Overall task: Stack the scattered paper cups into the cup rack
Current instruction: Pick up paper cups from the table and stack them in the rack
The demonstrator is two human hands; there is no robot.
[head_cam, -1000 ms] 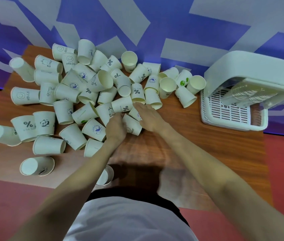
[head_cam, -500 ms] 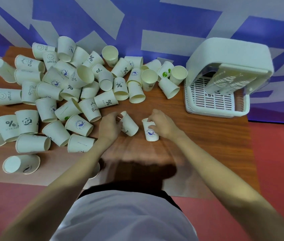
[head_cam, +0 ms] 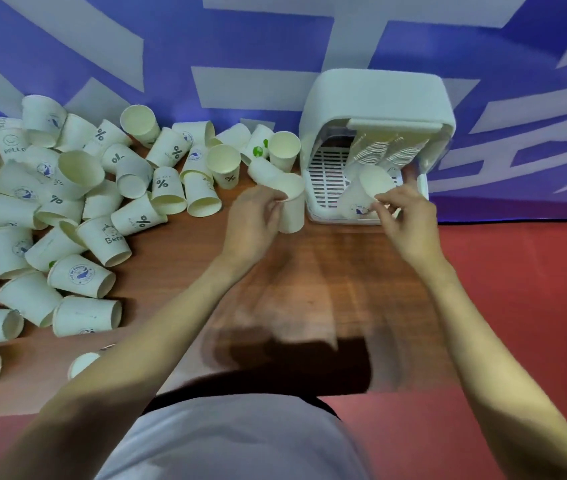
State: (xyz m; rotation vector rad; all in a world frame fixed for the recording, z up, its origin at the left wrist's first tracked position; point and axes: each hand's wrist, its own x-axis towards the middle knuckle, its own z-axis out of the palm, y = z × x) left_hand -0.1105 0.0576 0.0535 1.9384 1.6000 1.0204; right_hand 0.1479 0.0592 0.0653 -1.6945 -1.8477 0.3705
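cups have been carried from the pile toward the cup rack [head_cam: 375, 95] since half a second ago. one cup [head_cam: 361, 194] is pinched at its rim by the right hand [head_cam: 403, 216] and held tilted over the rack's slatted tray, below the stacks already lodged there. a second cup [head_cam: 290, 206] is gripped by the curled left hand [head_cam: 254, 223], just beside the rack. many scattered cups [head_cam: 81, 275] are left on the table [head_cam: 310, 271], so most of the task is judged to remain.

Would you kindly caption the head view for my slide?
Each hand grips one paper cup, right hand at the cup rack, left hand just beside it.
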